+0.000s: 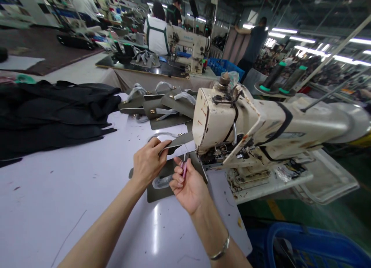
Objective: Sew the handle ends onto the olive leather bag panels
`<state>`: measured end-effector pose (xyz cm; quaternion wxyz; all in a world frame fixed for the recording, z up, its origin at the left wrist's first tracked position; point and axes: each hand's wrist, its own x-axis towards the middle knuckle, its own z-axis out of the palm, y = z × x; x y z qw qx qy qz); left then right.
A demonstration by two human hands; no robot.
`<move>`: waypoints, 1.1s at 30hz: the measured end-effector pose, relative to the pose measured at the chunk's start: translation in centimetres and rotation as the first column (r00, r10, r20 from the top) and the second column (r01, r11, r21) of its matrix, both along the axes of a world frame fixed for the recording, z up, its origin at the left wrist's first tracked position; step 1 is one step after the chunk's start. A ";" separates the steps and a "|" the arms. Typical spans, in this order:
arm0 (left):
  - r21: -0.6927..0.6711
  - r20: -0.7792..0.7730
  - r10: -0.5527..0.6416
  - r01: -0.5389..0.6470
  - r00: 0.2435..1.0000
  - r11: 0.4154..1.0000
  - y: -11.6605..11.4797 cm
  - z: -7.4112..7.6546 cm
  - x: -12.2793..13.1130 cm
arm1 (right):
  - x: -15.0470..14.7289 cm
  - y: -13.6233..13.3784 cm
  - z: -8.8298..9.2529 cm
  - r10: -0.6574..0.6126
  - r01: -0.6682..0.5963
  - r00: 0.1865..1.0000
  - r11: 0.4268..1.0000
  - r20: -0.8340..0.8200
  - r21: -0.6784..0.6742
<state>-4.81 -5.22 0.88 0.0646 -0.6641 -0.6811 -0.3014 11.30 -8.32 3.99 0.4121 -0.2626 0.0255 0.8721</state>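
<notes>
Desk (95,194), towards its right edge: left fingers (159,145) pinch a panel (181,139); right fingers (177,178) hold snips (184,169); a slip this close could nick the panel.

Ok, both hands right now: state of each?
Left hand: closed, pinching a flat olive-grey panel.
Right hand: closed, holding a small pink-handled, metal-tipped tool.

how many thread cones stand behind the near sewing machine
2: a dark cone on the left, another cone on its right, both beyond the sewing machine; others may be hidden.
</notes>
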 end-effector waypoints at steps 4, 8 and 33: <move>0.024 0.015 0.007 -0.008 1.000 1.000 -0.5 0.1 0.0 | -0.7 0.9 0.2 -0.038 0.037 0.999 0.999 -0.037 -0.034; 0.039 -0.012 0.012 -0.011 1.000 0.999 -1.0 0.0 0.0 | -1.2 1.8 0.3 -0.075 0.074 0.997 0.996 -0.023 -0.046; 0.031 0.379 -0.471 0.497 0.797 0.867 -3.7 4.0 5.3 | 10.2 -2.8 -6.0 -0.563 -0.222 0.189 0.774 0.805 0.593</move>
